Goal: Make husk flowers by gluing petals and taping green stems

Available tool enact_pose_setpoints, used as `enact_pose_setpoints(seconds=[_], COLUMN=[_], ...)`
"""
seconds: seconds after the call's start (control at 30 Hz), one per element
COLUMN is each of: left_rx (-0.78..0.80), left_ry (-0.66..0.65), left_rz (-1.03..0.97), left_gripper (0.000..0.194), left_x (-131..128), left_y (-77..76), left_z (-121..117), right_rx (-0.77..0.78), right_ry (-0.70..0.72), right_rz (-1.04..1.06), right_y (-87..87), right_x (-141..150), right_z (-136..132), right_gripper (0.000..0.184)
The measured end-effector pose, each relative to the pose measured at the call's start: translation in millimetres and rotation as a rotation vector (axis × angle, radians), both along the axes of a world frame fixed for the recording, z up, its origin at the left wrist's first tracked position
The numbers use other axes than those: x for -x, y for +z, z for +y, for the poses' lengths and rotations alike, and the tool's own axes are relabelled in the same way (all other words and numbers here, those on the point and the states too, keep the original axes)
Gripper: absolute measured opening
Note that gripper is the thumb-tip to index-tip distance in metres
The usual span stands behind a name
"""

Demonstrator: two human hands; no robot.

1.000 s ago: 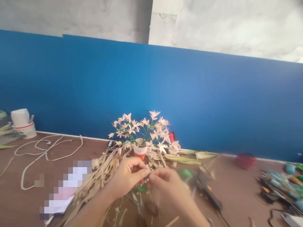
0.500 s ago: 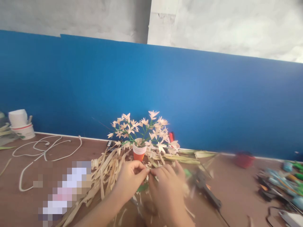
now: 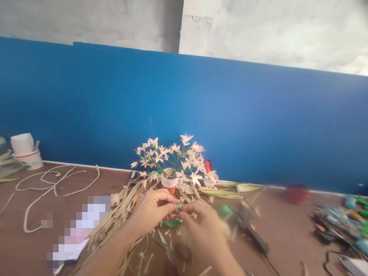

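Observation:
My left hand [image 3: 156,207] and my right hand [image 3: 202,224] meet low in the middle, fingertips pinched on a thin green piece [image 3: 179,207] between them. It is too small to make out fully. Just behind them stands a paper cup [image 3: 169,182] with an orange lower part, holding pale star-shaped flowers [image 3: 157,156] on green stems. Under my hands lies something flat and green [image 3: 171,223], partly covered. Scissors [image 3: 164,242] rest on the table below my left hand, among scattered pale scraps.
Dried husk strips [image 3: 122,218] spread on the left. A glue gun [image 3: 253,232] lies to the right, near a blurred red object [image 3: 296,194]. A white cable [image 3: 53,186] and stacked white cups [image 3: 28,159] are far left. Behind runs a blue panel [image 3: 244,122].
My right hand has turned and its raised fingers have come down into a pinch. The green piece between my fingertips and the scissors show more plainly. The flower cup has not moved.

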State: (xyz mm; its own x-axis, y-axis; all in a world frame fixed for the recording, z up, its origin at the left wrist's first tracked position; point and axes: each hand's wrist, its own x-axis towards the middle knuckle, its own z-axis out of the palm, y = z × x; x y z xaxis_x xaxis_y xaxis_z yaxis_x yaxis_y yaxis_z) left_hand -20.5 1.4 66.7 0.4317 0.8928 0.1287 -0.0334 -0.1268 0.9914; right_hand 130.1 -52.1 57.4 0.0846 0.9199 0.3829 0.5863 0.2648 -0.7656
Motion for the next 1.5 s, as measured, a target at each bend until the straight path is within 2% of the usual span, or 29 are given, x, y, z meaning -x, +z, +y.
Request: enact_pose_setpoints(seconds=[0.13, 0.27, 0.37, 0.47, 0.57, 0.63, 0.7, 0.77, 0.83, 0.97, 1.13, 1.27, 1.4, 1.5], left_rx=[0.005, 0.058, 0.084, 0.052, -0.015, -0.025, 0.007, 0.022, 0.027, 0.073, 0.125, 0.095, 0.139, 0.172], left_ry=[-0.039, -0.057, -0.090, -0.094, -0.034, 0.020, 0.057, 0.092, 0.119, 0.121, 0.039, 0.090, 0.140, 0.125], left_rz=[0.016, 0.042, 0.082, 0.122, 0.177, 0.192, 0.179, 0.169, 0.160, 0.147, 0.152, 0.239, 0.227, 0.164], left_gripper=[0.006, 0.007, 0.007, 0.011, 0.014, 0.015, 0.016, 0.016, 0.015, 0.016, 0.015, 0.019, 0.019, 0.017], left_x=[3.7, 4.0, 5.2, 6.6, 4.0, -0.7, -6.4, -11.3, -14.4, -13.9, -6.1, -4.4, -8.2, -10.1], left_y=[5.4, 7.9, 10.0, 11.4, 8.6, 3.9, -2.0, -7.3, -10.7, -11.8, -11.1, -5.9, 0.7, 0.5], left_z=[-1.9, -4.1, -5.7, -7.6, -8.2, -7.8, -7.4, -7.4, -7.7, -5.6, -0.2, -5.1, -12.6, -12.2], right_rx=[0.289, 0.421, 0.484, 0.518, 0.405, 0.204, -0.028, -0.213, -0.324, -0.437, -0.474, -0.491, -0.514, -0.521], right_ry=[0.151, 0.333, 0.439, 0.464, 0.305, 0.118, -0.052, -0.152, -0.202, -0.230, -0.223, -0.234, -0.242, -0.238], right_rz=[0.353, 0.667, 0.773, 0.736, 0.457, 0.186, -0.062, -0.246, -0.358, -0.420, -0.419, -0.401, -0.381, -0.376], right_y=[2.0, 1.4, 1.0, 0.9, 0.8, -0.1, -2.4, -5.9, -9.6, -13.3, -11.1, -9.2, -7.9, -7.3], right_x=[-4.2, -6.8, -9.4, -11.6, -10.1, -5.9, -0.2, 5.0, 8.0, 7.4, 7.1, 7.8, 6.5, 6.7], right_z=[3.4, 5.1, 5.9, 7.4, 6.6, 4.2, 1.7, 0.8, 1.9, 5.8, 6.1, 5.4, 4.7, 4.2], right_gripper=[0.010, 0.014, 0.020, 0.023, 0.015, 0.008, 0.014, 0.012, 0.011, 0.018, 0.018, 0.020, 0.017, 0.017])
